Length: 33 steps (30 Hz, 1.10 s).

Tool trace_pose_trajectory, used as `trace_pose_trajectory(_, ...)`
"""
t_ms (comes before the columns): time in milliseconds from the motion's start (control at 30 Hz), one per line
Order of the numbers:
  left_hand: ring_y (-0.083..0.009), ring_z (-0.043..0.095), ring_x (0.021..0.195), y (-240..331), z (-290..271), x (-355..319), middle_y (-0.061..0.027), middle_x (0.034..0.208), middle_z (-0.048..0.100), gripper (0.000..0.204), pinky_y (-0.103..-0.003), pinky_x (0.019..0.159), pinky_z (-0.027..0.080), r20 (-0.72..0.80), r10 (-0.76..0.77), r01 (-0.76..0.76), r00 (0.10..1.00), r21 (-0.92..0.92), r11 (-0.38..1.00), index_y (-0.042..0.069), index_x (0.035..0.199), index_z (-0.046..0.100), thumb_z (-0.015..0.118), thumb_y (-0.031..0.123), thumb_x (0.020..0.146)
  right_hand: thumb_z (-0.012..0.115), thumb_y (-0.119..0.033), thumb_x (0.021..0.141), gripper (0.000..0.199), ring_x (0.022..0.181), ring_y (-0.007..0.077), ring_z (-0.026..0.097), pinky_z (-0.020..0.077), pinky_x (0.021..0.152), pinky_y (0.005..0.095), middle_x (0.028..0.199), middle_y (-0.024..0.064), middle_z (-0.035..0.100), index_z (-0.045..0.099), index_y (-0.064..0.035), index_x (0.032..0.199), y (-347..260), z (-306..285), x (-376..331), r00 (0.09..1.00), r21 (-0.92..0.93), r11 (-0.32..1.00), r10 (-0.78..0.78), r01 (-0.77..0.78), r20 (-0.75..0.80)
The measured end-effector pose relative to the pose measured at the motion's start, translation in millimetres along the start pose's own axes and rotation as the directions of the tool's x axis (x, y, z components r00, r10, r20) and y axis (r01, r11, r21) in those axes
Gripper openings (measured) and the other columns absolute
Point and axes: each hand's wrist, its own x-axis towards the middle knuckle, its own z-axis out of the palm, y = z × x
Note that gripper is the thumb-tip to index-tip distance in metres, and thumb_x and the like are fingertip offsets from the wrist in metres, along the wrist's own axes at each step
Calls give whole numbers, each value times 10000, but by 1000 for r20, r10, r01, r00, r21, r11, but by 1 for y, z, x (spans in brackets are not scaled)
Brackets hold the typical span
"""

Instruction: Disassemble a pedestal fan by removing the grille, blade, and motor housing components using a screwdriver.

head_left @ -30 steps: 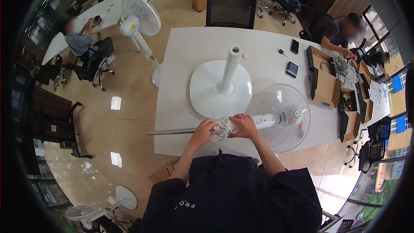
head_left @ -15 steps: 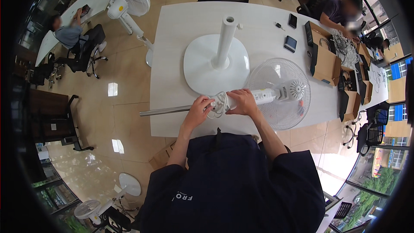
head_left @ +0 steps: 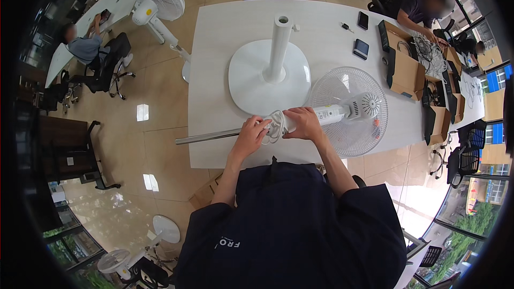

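Note:
A white fan head (head_left: 369, 106) with a round wire cage lies on its side at the table's near right. Its white neck (head_left: 328, 113) points left and runs into a bare metal pole (head_left: 208, 137), whose end sticks out past the table's left edge. My right hand (head_left: 303, 123) is wrapped round the neck. Beside it, my left hand (head_left: 251, 136) has its fingers closed on a coiled white power cord (head_left: 276, 127) bunched against the pole. Beyond my hands stands the white fan base (head_left: 243, 77) with its upright tube (head_left: 280, 48), open at the top, a small knob at its side.
Right of the base lie a phone (head_left: 363, 20), keys (head_left: 347, 27) and a small dark box (head_left: 361, 48). Open cardboard boxes (head_left: 407, 72) and tangled cables (head_left: 430, 56) fill the right side, where another person (head_left: 423, 8) works. An assembled fan (head_left: 156, 0) stands left of the table.
My left fingers have shifted slightly on the cord coil, and the coil sits a little differently. The fan head and base keep their places; the whole view has moved slightly.

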Motion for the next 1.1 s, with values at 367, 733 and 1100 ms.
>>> trace_pose_trajectory(367,-291,601,863,6,4,3,-93,997,587,316,-397,819,486,-88,-13,9,996,-43,999,15,984,622,796,198,794,894,-402,516,787,1128,269,623,425,990,440,1167,79,686,665,-132,1219,1,2,-3,1000,15,1000,2,-2,-14)
trace_pose_trajectory(733,-281,591,895,7,7,3,-95,1033,599,357,-388,824,467,2,-185,184,983,-116,976,17,1101,637,764,212,831,892,-397,514,782,1111,283,629,427,994,448,1157,87,687,670,-129,1214,2,7,-3,1000,1,1000,2,-2,5)
trace_pose_trajectory(1100,-213,552,667,2,28,-4,-50,737,577,330,-366,710,443,-183,-181,167,966,-92,982,37,997,628,816,215,792,889,-394,514,775,1119,276,625,425,1000,445,1155,87,687,673,-123,1207,-1,2,-2,1000,-2,1000,12,-12,9)
